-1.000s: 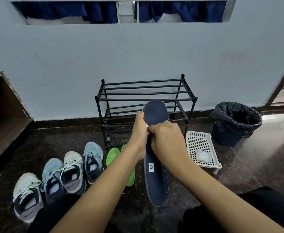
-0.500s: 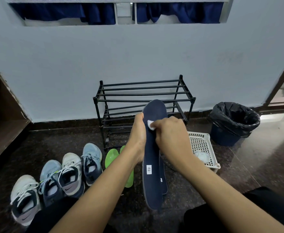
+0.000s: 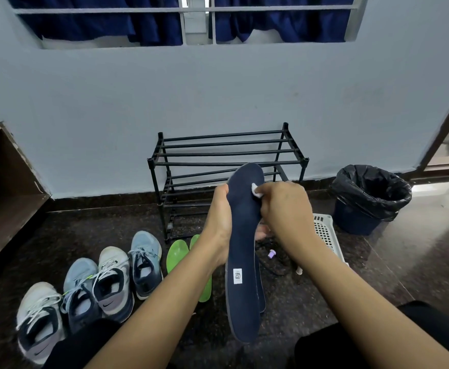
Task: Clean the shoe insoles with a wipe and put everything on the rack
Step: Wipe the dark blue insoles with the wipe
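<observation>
the navy insole point(image 3: 244, 249) is held upright in front of the person, toe end up and heel end down, above the dark speckled floor point(image 3: 111, 230); a small white label sits on its lower half; the left hand point(image 3: 219, 219) grips it along the left edge, thumb on the near face and fingers curled round behind, their tips showing past the right edge; the right hand point(image 3: 284, 206) has its fingers curled tight, pinching a small white wipe point(image 3: 256, 190) and pressing it against the insole near the toe end; a second navy edge point(image 3: 262, 296) shows just behind the lower right side of the insole; whether it is held or lies on the floor i cannot tell; the black shoe rack point(image 3: 218, 163) stands against the pale blue wall beyond the hands, its bars bare; two green insoles point(image 3: 176, 253) lie on the floor in front of the rack's left leg, partly hidden by the left forearm; four sneakers point(image 3: 111, 283) stand in a row to the left of them, toes toward the wall; a white plastic basket point(image 3: 324, 233) sits on the floor behind the right wrist; a bin point(image 3: 369, 198) lined with a black bag stands just beyond it on the right; a small lilac cap point(image 3: 272, 253) and a black cord point(image 3: 276, 270) lie on the floor between the insole and the right forearm
</observation>
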Demonstrator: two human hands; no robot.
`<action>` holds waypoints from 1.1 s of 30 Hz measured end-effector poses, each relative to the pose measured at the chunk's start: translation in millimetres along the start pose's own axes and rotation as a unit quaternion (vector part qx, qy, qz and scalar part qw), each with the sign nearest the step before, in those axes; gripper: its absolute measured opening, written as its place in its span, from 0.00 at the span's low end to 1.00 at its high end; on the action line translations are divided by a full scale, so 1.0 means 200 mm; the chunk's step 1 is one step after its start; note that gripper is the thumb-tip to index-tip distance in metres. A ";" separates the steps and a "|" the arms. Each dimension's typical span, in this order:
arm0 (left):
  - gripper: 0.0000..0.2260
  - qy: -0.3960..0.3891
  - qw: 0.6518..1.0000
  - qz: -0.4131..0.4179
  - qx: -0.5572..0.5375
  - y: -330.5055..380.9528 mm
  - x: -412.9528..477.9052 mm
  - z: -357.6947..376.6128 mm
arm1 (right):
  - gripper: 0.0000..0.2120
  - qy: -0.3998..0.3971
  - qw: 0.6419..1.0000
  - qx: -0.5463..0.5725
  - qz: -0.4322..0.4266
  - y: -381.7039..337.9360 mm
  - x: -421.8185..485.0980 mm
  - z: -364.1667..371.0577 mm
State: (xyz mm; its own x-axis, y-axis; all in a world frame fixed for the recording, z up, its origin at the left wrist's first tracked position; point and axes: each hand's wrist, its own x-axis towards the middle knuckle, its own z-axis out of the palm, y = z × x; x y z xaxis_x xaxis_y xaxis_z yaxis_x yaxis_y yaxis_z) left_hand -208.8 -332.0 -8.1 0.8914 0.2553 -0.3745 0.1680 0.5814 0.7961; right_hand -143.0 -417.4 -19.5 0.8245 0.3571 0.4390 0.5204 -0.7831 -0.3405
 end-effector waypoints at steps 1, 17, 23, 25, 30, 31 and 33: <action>0.14 0.001 1.000 0.000 -0.003 0.00 0.00 0.00 | 0.10 0.003 1.000 -0.006 -0.009 -0.01 -0.01 0.00; 0.15 -0.002 1.000 -0.003 -0.014 -0.01 0.01 -0.01 | 0.07 0.008 0.999 -0.039 -0.026 0.00 -0.02 0.01; 0.13 0.004 1.000 -0.010 -0.024 0.01 0.04 -0.03 | 0.10 0.034 0.996 -0.050 -0.058 -0.03 -0.04 0.01; 0.14 0.011 1.000 -0.008 -0.016 0.03 0.04 -0.05 | 0.10 0.038 0.994 -0.048 -0.091 -0.05 -0.08 0.03; 0.20 0.025 0.999 -0.023 -0.024 0.05 0.06 -0.07 | 0.12 0.008 0.989 -0.069 -0.134 -0.07 -0.16 0.05; 0.21 0.024 0.999 -0.023 -0.021 0.05 0.06 -0.07 | 0.12 0.012 0.988 -0.068 -0.136 -0.07 -0.16 0.06; 0.20 0.021 0.999 -0.024 -0.008 0.03 0.06 -0.05 | 0.11 0.030 0.990 -0.063 -0.126 -0.04 -0.13 0.06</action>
State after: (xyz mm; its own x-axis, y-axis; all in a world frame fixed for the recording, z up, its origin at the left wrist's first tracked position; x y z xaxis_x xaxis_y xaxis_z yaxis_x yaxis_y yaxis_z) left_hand -201.8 -317.4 -12.2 0.8643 0.2582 -0.4316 0.2030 0.6061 0.7691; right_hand -166.6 -414.0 -37.7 0.6549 0.5215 0.5469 0.6734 -0.7312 -0.1092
